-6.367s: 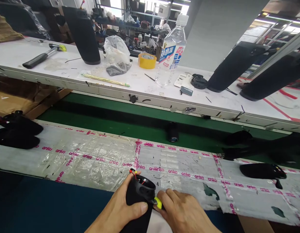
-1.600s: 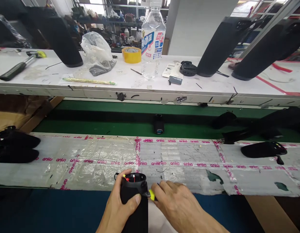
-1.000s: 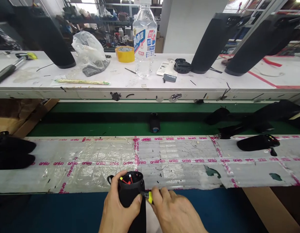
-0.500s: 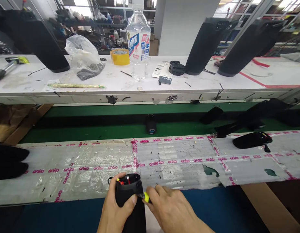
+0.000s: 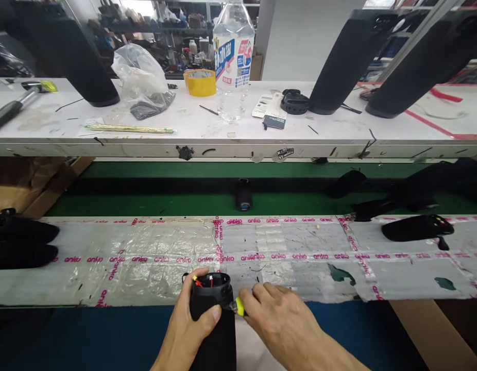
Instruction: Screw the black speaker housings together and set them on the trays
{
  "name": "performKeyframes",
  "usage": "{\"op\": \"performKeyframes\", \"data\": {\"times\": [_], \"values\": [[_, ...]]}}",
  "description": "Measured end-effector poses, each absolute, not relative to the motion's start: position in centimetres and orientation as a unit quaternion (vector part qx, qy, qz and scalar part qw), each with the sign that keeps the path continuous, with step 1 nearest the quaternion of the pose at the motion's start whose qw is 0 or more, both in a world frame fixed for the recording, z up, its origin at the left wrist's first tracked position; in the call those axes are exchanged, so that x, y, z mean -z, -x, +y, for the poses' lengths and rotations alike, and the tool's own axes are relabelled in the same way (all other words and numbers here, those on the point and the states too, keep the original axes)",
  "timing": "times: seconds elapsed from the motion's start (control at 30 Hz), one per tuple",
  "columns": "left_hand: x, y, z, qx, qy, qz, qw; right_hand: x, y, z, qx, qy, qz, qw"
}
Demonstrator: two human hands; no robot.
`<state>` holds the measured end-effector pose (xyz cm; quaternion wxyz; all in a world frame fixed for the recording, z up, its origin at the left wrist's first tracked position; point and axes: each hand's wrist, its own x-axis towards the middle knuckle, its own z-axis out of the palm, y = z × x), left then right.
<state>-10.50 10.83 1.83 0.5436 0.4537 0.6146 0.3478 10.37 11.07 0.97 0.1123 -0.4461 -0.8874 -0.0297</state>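
Observation:
My left hand [image 5: 190, 317] is wrapped round the upper part of a black fabric-covered speaker shell [image 5: 212, 335]. Its top opening faces up, and inside it red, yellow and white wire connectors show. My left thumb presses the front just under the black plastic rim. At the right side of that rim, my right hand [image 5: 279, 322] grips a small tool [image 5: 239, 307] with a yellow collar and a grey metal tip. The tip touches the shell just below the rim; most of the handle is hidden in my fingers, so I cannot tell its exact kind.
A taped plastic-covered ledge [image 5: 280, 268] runs across, with black shells [image 5: 416, 228] on it. Beyond is a green belt [image 5: 192, 203] bearing a small black cylinder [image 5: 244, 195]. On the white shelf [image 5: 146, 133] stand a water bottle [image 5: 234, 67], yellow tape roll [image 5: 200, 82] and plastic bag [image 5: 141, 77].
The camera view has shifted a little, so the background sits further right and slightly higher. Both hands keep their grip, and the tool's tip stays at the shell's right rim.

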Motion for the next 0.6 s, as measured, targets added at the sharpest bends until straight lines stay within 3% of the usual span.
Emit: {"op": "performKeyframes", "data": {"times": [0.6], "values": [[-3.4,8.7,10.8,-0.315,-0.453,0.694,0.462,-1.8,-10.2,10.3,0.122,0.474,-0.868,0.087]]}}
